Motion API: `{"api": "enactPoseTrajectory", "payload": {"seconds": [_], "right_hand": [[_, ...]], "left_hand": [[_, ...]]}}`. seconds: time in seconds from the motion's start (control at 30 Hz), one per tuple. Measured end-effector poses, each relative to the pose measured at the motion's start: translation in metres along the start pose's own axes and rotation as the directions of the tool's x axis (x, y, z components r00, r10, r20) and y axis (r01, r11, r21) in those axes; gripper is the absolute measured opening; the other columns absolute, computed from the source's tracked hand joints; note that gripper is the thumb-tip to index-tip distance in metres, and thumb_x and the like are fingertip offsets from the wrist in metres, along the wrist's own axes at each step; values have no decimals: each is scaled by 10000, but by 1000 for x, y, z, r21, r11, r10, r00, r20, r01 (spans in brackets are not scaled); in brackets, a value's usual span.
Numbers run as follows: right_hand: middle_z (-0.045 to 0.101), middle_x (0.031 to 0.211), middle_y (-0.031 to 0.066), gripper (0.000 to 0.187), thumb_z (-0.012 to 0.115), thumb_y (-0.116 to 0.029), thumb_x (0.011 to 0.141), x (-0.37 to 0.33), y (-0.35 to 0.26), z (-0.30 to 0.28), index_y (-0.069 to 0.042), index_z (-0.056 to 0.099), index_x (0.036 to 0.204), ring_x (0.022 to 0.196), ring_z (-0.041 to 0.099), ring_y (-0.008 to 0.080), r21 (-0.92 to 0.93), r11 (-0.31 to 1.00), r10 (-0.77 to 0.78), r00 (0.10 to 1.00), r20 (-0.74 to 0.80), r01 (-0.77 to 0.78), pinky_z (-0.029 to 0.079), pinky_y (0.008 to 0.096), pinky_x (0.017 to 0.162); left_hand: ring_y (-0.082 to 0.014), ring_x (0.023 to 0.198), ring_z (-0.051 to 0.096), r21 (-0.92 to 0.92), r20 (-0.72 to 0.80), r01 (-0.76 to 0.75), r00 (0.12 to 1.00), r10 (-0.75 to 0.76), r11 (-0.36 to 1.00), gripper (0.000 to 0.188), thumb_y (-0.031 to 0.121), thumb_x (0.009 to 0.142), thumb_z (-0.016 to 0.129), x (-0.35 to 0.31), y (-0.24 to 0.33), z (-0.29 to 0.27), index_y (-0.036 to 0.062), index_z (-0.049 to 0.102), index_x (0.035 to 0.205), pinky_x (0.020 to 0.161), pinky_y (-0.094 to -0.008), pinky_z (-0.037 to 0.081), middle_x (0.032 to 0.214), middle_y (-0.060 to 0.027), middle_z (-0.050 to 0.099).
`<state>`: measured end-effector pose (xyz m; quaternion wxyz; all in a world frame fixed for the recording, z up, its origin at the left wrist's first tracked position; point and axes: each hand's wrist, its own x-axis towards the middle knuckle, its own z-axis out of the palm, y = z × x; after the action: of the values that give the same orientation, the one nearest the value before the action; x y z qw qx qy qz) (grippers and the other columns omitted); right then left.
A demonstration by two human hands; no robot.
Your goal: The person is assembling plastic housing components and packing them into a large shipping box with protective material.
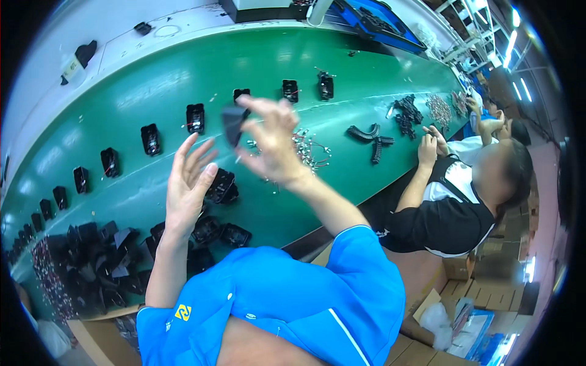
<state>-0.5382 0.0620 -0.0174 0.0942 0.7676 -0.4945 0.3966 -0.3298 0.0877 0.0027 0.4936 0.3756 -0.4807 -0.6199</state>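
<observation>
My right hand (273, 143) is raised over the green work surface (256, 61), gripping a dark, angular plastic housing (233, 125) between thumb and fingers; motion smears it a little. To its left, my left hand (188, 189) is held up with fingers apart and nothing in it. Just beyond the right hand is a small wired black housing (242, 96), partly covered by the fingers. A loose heap of thin wires (312, 152) lies to the right, partly behind the right hand. Below the hands sits another open black housing (223, 186).
Several open black housings form a curved row, including one (195, 118) beyond my left hand. A pile of black housings (116, 256) lies near left. Ribbed black parts (373, 141) are at right, by a co-worker (452, 195). A blue tray (381, 24) stands at the back.
</observation>
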Motion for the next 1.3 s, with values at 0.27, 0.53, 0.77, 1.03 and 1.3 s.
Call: {"api": "enactPoseTrajectory", "payload": {"seconds": [0.27, 0.53, 0.77, 1.03, 1.3], "right_hand": [[561, 1345, -51, 263, 714, -128, 723, -11, 296, -101, -196, 699, 977, 1244, 452, 233, -799, 571, 452, 885, 111, -191, 233, 535, 1105], [545, 1374, -74, 256, 671, -107, 822, -18, 365, -98, -195, 718, 1058, 1261, 446, 228, -850, 518, 709, 606, 361, -100, 259, 549, 1118], [538, 1406, -34, 265, 715, -180, 807, -15, 375, -98, -176, 733, 1072, 1270, 443, 219, -844, 528, 706, 603, 371, -99, 272, 565, 1117], [711, 1158, 67, 349, 794, -333, 779, 65, 330, -50, -133, 735, 1058, 1087, 647, 239, -699, 520, 824, 504, 259, -491, 406, 523, 1049], [748, 1064, 98, 367, 790, -252, 796, 68, 372, 24, -131, 728, 1137, 990, 705, 251, -609, 541, 838, 429, 337, -579, 518, 408, 919]], "left_hand": [[-267, 1261, 533, 566, 75, -44, 997, 1, 824, 470, 101, 912, 669, -20, 0, -60, 24, 547, 1359, 1059, -393, 421, 1298, -156, 597], [-271, 1029, 587, 865, 96, -61, 994, -46, 498, 421, 109, 867, 678, -42, -13, -63, 13, 591, 1267, 936, -360, 456, 1114, -113, 627], [-273, 949, 585, 901, 80, -18, 989, -124, 433, 324, 88, 846, 668, -35, -26, -63, 27, 623, 1161, 859, -361, 469, 1030, -96, 613], [-281, 858, 598, 949, 47, -2, 990, -135, 316, 191, 65, 839, 653, -24, -32, -57, 27, 609, 1021, 802, -363, 484, 944, -85, 622], [-280, 808, 612, 914, -65, 46, 997, 35, 403, 171, 51, 845, 642, -23, -37, -69, 15, 595, 1005, 762, -364, 492, 917, -93, 641]]}}
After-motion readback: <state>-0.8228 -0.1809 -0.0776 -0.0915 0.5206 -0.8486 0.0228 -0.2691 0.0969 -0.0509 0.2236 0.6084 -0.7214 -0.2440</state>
